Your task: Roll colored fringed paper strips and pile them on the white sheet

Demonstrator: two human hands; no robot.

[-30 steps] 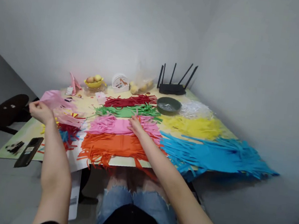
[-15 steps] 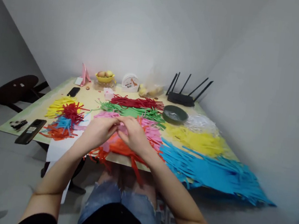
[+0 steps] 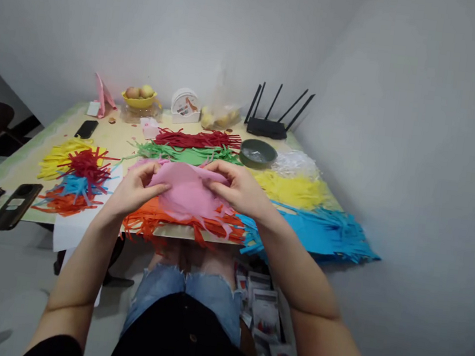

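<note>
A pink fringed felt sheet (image 3: 184, 191) is stretched between my two hands above the front of the table. My left hand (image 3: 138, 186) pinches its left edge, thumb on top. On the right edge, my right hand (image 3: 236, 188) grips with thumb and bent fingers. Below the pink sheet lies an orange fringed sheet (image 3: 141, 215), its strips hanging over the table's front edge. Behind it are a green fringed sheet (image 3: 192, 154) and a dark red one (image 3: 199, 138). A yellow fringed sheet (image 3: 292, 189) and a blue one (image 3: 317, 231) spread out to the right.
Small fringed pieces in yellow, red (image 3: 87, 164), blue and orange lie at left, near a phone (image 3: 15, 205). A dark round bowl (image 3: 258, 154) and a black router (image 3: 266, 128) stand at back right. A yellow fruit bowl (image 3: 138, 99) sits by the wall.
My hands have moved apart from a close pinch, and the pink sheet is now lifted and spread between them. The view has shifted, so the table sits further left and higher.
</note>
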